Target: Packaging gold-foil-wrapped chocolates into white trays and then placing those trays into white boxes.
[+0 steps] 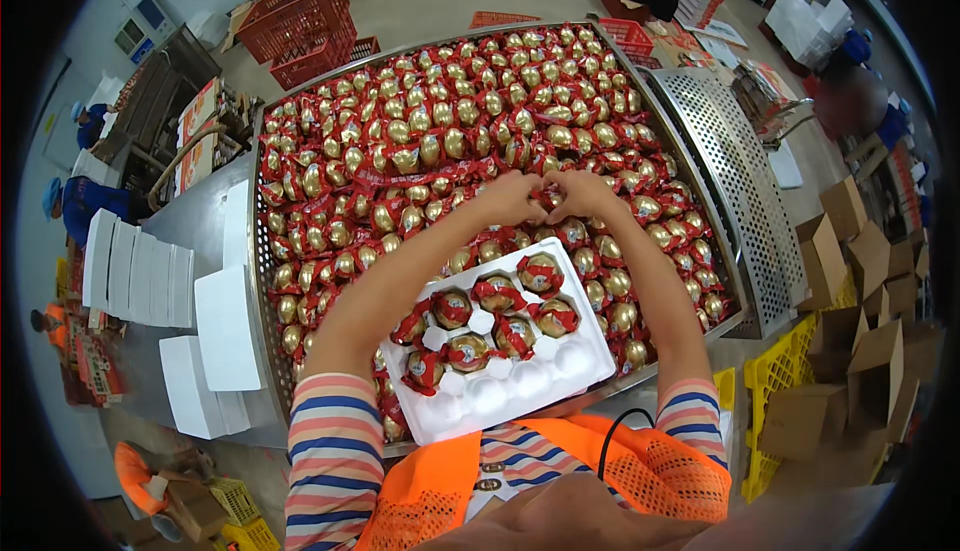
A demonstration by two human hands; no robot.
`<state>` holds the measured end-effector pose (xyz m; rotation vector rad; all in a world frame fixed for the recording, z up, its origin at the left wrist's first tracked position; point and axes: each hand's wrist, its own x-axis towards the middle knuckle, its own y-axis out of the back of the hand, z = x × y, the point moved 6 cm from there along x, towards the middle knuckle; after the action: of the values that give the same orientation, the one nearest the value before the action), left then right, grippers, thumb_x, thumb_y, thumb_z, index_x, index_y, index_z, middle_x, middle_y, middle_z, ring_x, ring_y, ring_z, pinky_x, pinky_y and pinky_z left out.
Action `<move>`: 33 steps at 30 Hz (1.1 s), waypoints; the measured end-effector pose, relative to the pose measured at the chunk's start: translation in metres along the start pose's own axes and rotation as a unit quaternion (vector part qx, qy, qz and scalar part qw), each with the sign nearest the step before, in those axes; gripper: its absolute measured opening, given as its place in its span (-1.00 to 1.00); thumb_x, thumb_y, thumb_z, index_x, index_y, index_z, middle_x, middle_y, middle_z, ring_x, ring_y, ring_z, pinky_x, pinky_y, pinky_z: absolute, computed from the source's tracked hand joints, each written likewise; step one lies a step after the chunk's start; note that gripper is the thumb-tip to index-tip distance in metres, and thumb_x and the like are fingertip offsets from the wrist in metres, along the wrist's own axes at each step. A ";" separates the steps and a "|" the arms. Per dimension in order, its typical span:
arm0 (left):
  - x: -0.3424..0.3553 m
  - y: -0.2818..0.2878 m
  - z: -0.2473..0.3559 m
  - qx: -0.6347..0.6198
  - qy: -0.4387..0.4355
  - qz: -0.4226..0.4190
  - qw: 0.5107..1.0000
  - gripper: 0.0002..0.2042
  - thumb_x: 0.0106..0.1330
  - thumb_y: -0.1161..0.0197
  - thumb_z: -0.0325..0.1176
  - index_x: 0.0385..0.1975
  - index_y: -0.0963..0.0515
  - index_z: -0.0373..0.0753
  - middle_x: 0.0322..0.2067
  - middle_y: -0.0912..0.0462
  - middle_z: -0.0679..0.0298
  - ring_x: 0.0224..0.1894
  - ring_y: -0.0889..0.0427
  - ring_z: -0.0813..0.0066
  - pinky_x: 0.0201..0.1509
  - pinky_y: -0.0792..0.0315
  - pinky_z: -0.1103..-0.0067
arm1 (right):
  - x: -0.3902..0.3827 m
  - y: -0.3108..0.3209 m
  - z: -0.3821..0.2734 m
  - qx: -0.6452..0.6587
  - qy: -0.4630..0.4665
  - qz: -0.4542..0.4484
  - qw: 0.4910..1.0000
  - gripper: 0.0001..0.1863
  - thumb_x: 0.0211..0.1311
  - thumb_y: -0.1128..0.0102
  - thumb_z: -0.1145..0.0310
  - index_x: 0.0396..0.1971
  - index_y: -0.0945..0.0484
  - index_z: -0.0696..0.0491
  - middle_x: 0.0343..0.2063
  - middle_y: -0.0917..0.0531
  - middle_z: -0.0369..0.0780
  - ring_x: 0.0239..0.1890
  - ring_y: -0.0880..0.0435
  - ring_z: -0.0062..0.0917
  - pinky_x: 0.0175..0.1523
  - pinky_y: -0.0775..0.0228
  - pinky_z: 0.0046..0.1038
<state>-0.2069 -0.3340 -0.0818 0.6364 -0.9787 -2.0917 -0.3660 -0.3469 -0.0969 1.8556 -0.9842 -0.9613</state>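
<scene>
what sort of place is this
Probably a packing workshop: a big metal bin with perforated walls is heaped with round, shiny gold items in red wrapping, a white foam tray with round wells holds several more, and open brown cardboard boxes sit at the right.

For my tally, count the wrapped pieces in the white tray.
8 wrapped pieces: the white tray has four in its far row, four in the middle; none seems hidden.

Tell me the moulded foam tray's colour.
The moulded foam tray is white, best seen in the head view.
</scene>
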 end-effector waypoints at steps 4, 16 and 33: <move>0.022 -0.046 -0.024 0.006 0.036 0.015 0.999 -0.31 -0.05 -0.63 -0.04 -0.01 -0.44 -0.29 -0.12 -0.60 -0.03 -0.01 -0.60 -0.05 0.07 -0.47 0.23 | -0.013 0.003 0.018 0.148 -0.007 0.035 0.988 -0.26 -0.18 -0.63 0.24 0.13 -0.56 -0.18 -0.24 -0.73 -0.22 -0.16 -0.71 -0.34 0.01 -0.53 -0.29; -0.120 0.081 -0.001 -0.692 0.036 0.047 0.719 -0.47 0.45 -0.21 -0.48 0.37 -0.22 -0.32 0.19 -0.51 0.00 0.23 -0.58 0.15 0.34 -0.54 0.31 | -0.062 -0.008 0.015 0.280 0.039 0.229 0.932 -0.54 0.39 -0.21 0.40 0.27 -0.51 -0.06 0.21 -0.59 -0.15 0.23 -0.55 -0.26 0.24 -0.44 -0.23; -0.282 0.038 0.036 -0.863 0.056 0.197 0.462 -0.61 0.59 -0.02 -0.18 0.27 -0.35 -0.28 0.04 -0.60 0.06 -0.12 -0.68 0.26 -0.01 -0.64 0.43 | -0.065 -0.019 0.033 0.337 -0.001 0.334 0.880 -0.55 0.47 -0.11 0.40 0.32 -0.47 0.03 0.22 -0.59 -0.23 0.21 -0.54 -0.44 0.26 -0.37 -0.38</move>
<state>-0.0428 -0.1148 0.0047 -0.5416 1.1711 -1.4548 -0.4160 -0.2922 -0.1106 1.7895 -1.9678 -0.1899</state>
